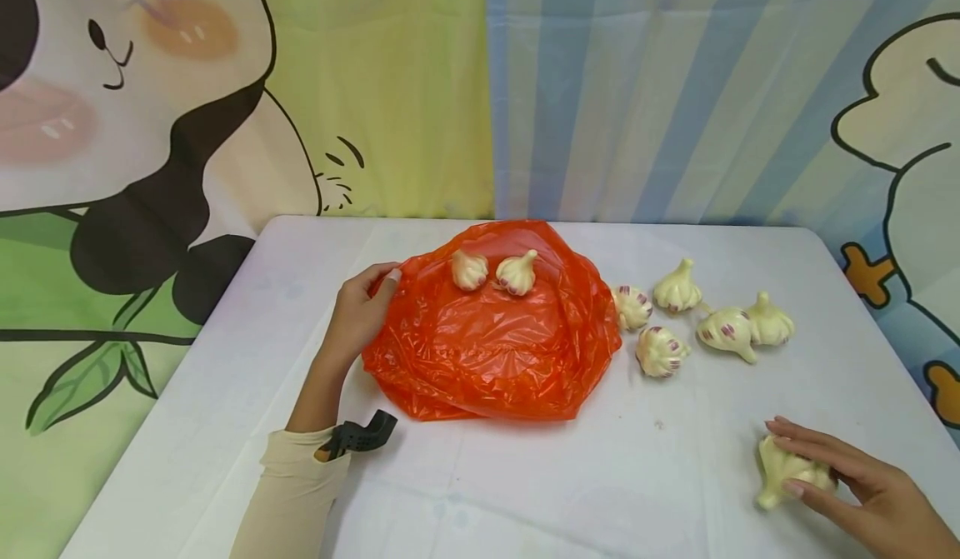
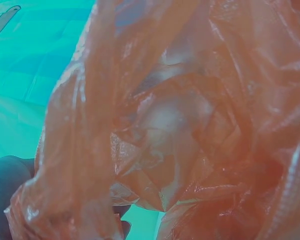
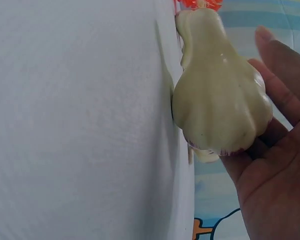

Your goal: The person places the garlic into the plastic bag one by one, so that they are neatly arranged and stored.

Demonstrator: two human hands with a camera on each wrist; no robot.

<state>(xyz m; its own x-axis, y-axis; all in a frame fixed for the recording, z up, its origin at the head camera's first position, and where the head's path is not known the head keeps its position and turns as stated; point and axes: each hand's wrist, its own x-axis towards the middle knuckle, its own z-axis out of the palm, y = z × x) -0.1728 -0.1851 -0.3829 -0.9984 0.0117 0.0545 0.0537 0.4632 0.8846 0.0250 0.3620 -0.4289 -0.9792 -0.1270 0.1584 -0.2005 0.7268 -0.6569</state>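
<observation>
Head view: the right hand (image 1: pixel 862 476) holds a garlic bulb (image 1: pixel 780 467) between thumb and fingers at the tabletop's (image 1: pixel 525 492) near right; whether it is lifted, I cannot tell. Left of it, the left hand (image 1: pixel 363 313) pinches a red bag's (image 1: pixel 487 367) left edge. Two bulbs (image 1: pixel 516 274) lie toward the bag's far side, five loose bulbs (image 1: pixel 662 351) to its right. Picking up one bulb seems the step; next calls for a secure grip and a steady bag.
</observation>
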